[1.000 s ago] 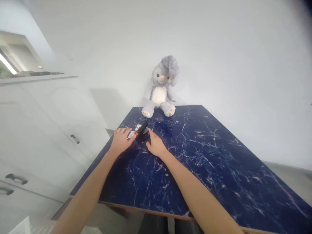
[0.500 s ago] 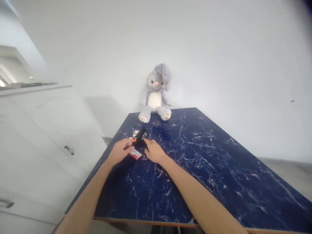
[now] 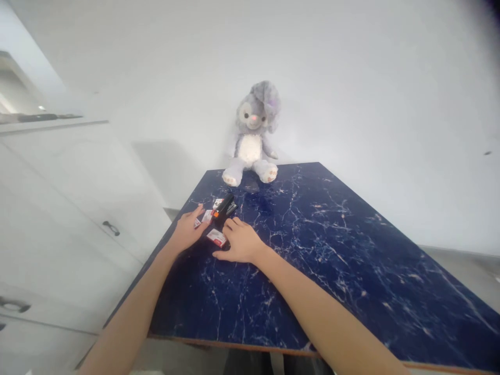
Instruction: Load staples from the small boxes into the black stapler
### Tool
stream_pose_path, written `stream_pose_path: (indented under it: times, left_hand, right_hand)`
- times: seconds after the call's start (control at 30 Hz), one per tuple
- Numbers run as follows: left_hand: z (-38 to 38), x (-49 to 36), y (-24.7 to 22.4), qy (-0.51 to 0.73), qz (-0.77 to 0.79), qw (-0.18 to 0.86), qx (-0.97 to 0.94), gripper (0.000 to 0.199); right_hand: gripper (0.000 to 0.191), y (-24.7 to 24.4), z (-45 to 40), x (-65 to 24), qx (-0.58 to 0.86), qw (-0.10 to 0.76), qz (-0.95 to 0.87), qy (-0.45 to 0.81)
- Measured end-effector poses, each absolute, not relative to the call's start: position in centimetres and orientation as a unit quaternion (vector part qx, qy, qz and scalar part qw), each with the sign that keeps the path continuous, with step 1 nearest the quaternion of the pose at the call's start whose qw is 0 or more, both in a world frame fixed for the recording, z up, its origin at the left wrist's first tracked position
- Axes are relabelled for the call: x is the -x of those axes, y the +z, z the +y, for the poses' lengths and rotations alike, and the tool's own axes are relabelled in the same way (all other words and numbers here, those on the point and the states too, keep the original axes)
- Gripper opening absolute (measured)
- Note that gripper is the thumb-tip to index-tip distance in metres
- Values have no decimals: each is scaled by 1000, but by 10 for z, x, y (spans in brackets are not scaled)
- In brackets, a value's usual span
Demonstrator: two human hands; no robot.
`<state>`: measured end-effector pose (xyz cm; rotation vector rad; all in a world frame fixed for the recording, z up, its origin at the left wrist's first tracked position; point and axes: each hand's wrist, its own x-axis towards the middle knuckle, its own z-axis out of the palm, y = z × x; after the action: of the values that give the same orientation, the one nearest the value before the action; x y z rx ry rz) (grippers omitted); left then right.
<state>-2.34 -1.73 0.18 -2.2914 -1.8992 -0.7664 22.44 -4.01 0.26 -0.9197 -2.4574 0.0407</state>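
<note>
My left hand (image 3: 188,229) lies over the left side of a group of small red-and-white boxes, thumb and fingers apart. Under its fingertips a box (image 3: 197,223) shows only in part. Beside its thumb is a second box (image 3: 208,216). My right hand (image 3: 241,240) is spread around the right end of the nearest box (image 3: 216,237), fingers at its far side and thumb on the near side; contact cannot be made out. A black stapler (image 3: 224,207) with an orange spot lies just beyond, partly over or against the boxes. Another box (image 3: 217,203) sits at its far left.
A grey plush toy (image 3: 250,148) with a white belly sits at the table's far end against the wall. The dark blue marble-patterned table (image 3: 312,234) extends to the right. White cabinets (image 3: 70,224) with dark handles stand on the left.
My right hand has moved from beside the stapler back to the nearest box. My left hand has shifted slightly left, uncovering more of the boxes. The view has tilted down a little.
</note>
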Motion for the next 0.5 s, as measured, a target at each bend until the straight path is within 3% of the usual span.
stream_pose_path:
  times: [0.07, 0.2, 0.37, 0.5]
  left_hand:
    - [-16, 20, -1, -245, -599, 43, 761, 61]
    - [-10, 24, -9, -209, -578, 27, 789, 37]
    - [-8, 32, -14, -235, -590, 21, 772, 28]
    - [-8, 24, -12, -220, -606, 88, 760, 30]
  right_hand:
    - [51, 1, -41, -221, 331, 260, -907, 16]
    - [18, -3, -38, -220, 355, 252, -900, 12]
    - [15, -10, -29, -224, 411, 274, -869, 22]
    - [13, -13, -25, -225, 422, 262, -866, 64]
